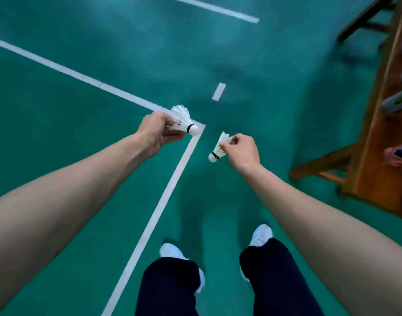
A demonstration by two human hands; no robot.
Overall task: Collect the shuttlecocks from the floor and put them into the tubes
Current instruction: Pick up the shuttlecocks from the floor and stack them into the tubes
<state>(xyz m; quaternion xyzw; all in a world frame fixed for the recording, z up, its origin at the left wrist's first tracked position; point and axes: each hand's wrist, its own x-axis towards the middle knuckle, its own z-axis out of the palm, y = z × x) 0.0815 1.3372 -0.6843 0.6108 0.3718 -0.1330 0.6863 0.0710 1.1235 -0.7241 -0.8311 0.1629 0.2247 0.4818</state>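
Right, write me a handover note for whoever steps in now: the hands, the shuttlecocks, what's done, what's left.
Left hand: grips a white feathered shuttlecock with a black-banded cork, cork pointing right.
Right hand: pinches a second white feathered shuttlecock by its feathers, cork hanging down-left.
Both are held in the air above the green court floor, near the corner of the white court lines.
Done: two shuttlecocks picked up.
Left: put both into tubes. No tube can be made out clearly; blurred items lie on the brown wooden bench to the right. No other shuttlecocks show on the floor in this view.
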